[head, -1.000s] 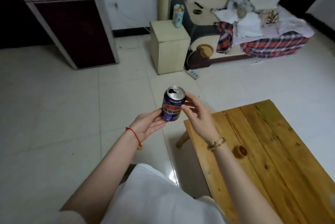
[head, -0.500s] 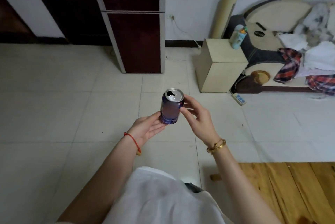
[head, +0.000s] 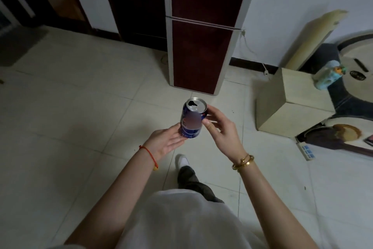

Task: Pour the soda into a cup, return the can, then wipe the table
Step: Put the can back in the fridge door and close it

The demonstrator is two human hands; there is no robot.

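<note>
Can (head: 192, 119), blue and open at the top, stands upright in mid-air between both hands, above the tiled floor (head: 70, 119) and in front of a dark red fridge (head: 198, 55). The left hand (head: 165, 144) lies open and flat, its palm and fingers under and against the can's lower edge as a support. The right hand (head: 221, 129) is loosely curled at the can's upper side, thumb and fingertips touching it near the rim rather than clamped round it. No cup or table shows in this view, and how much soda is left inside cannot be told.

Judging by the open tab and the fridge straight ahead, the step in hand is probably returning the can. To do it well, keep the can level so nothing slops from the opening, and firm up the hold before either hand lets go: the present grip is light and shared. One hand should wrap the body fully, freeing the other to pull the fridge door. Walk with care on the glossy tiles; a foot (head: 182, 161) is mid-step just below the hands. Set the can down upright on a stable shelf.
</note>
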